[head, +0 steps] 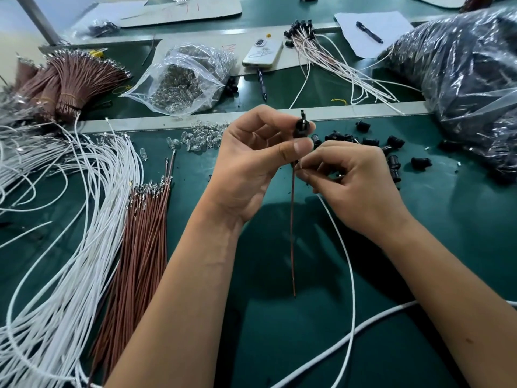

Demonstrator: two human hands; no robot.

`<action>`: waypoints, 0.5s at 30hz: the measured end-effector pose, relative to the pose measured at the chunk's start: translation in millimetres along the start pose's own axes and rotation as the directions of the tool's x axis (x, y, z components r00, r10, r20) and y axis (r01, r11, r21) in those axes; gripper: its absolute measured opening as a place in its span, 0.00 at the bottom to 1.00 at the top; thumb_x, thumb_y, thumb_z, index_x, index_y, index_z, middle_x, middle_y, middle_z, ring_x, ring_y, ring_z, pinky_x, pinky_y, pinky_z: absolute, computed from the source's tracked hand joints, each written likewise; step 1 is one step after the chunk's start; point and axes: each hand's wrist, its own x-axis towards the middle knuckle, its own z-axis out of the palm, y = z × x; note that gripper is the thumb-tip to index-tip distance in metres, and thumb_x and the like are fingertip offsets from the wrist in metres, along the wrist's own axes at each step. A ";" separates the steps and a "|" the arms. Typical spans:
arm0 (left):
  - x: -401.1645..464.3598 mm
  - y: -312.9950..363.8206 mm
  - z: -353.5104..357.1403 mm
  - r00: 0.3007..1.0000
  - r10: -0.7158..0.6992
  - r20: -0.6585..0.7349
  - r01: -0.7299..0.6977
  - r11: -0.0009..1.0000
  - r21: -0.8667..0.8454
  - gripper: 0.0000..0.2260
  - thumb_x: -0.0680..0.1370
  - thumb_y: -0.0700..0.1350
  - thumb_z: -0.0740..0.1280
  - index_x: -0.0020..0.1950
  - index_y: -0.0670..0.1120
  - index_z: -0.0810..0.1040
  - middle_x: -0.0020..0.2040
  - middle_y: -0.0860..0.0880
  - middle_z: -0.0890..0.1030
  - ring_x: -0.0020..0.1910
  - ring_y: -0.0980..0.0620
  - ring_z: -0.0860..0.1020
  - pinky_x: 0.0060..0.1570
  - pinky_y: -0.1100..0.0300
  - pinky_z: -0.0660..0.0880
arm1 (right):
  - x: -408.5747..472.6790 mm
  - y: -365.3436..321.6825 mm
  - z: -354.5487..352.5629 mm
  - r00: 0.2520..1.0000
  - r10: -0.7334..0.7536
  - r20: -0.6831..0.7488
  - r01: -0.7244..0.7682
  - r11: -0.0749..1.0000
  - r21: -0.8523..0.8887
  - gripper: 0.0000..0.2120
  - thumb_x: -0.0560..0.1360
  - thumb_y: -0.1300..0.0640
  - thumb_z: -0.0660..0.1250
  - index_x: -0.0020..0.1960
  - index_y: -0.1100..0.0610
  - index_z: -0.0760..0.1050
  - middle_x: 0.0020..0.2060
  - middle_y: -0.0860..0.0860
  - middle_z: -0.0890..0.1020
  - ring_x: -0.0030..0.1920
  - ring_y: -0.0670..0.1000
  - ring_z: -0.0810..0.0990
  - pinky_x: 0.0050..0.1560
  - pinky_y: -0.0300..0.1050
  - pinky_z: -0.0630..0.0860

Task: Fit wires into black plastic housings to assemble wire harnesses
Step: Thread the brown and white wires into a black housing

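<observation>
My left hand (251,158) pinches a small black plastic housing (302,125) between thumb and fingers, held upright above the green mat. A thin brown wire (292,233) hangs straight down from the housing. My right hand (349,177), just below and to the right, pinches a white wire (351,275) at the base of the housing; that wire curves down past my right forearm. Loose black housings (391,152) lie on the mat to the right of my hands.
White wires (84,219) and brown wires (140,247) with metal terminals lie at the left. A clear bag of small bulbs (190,77) and loose bulbs (201,138) sit behind. Finished harnesses (330,57), a phone (261,53), pens and a large bag of housings (461,74) lie beyond.
</observation>
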 end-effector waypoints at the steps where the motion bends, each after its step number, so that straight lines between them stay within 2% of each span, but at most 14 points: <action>1: 0.0 0.2 0.1 1.000 0.003 0.001 -0.003 1.000 0.001 0.18 0.69 0.26 0.68 0.37 0.49 0.84 0.40 0.47 0.85 0.42 0.54 0.83 0.44 0.63 0.78 | -0.2 0.0 0.0 1.000 0.000 0.003 0.000 1.000 -0.002 0.02 0.74 0.63 0.77 0.44 0.58 0.86 0.38 0.48 0.83 0.37 0.49 0.80 0.42 0.39 0.75; 9: 0.4 -2.1 -0.9 1.000 0.021 0.005 -0.021 0.999 0.036 0.18 0.68 0.25 0.69 0.37 0.50 0.84 0.40 0.49 0.85 0.42 0.54 0.82 0.44 0.64 0.77 | -1.3 0.2 0.8 1.000 0.018 -0.003 -0.018 0.999 -0.027 0.03 0.74 0.63 0.78 0.44 0.57 0.85 0.37 0.46 0.83 0.36 0.47 0.80 0.42 0.34 0.72; 15: 1.3 -1.5 0.3 0.997 0.056 0.060 -0.061 0.995 0.085 0.16 0.65 0.26 0.73 0.38 0.48 0.84 0.41 0.48 0.84 0.45 0.52 0.81 0.47 0.60 0.78 | -0.4 -8.8 -0.6 0.989 -0.039 -0.142 0.044 0.999 0.030 0.07 0.77 0.54 0.76 0.45 0.57 0.85 0.37 0.45 0.80 0.34 0.47 0.77 0.37 0.35 0.71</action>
